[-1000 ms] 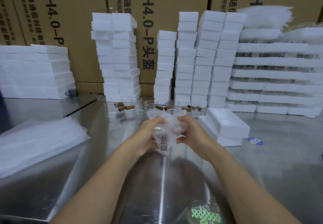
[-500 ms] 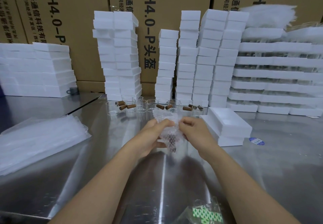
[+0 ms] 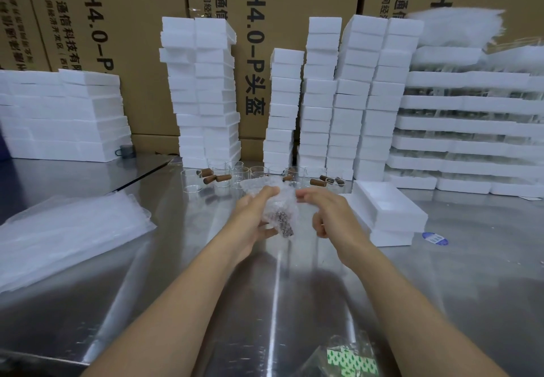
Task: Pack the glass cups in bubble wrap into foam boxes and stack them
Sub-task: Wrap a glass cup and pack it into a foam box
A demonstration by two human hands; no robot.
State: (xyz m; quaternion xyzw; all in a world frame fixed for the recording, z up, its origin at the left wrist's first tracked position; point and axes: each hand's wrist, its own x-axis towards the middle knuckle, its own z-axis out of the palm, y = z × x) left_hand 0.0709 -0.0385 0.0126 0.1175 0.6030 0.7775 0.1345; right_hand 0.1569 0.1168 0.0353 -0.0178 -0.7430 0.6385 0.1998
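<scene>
Centre of frame: left hand (image 3: 252,218) grips the bubble-wrapped cup (image 3: 280,210) above the desk (image 3: 188,261); right hand (image 3: 327,214), fingers curled, just beside it, grip unclear.

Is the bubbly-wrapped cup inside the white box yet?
Not yet. The wrapped cup is out, held by the left hand above the table, beside the foam box.

The left hand (image 3: 253,217) grips a clear bubble-wrap bundle (image 3: 279,203) — dark brown piece (image 3: 284,223) inside — above the shiny steel table (image 3: 441,288). The right hand (image 3: 326,214), fingers curled, pinches its top edge, near an open white foam box (image 3: 397,223).
</scene>
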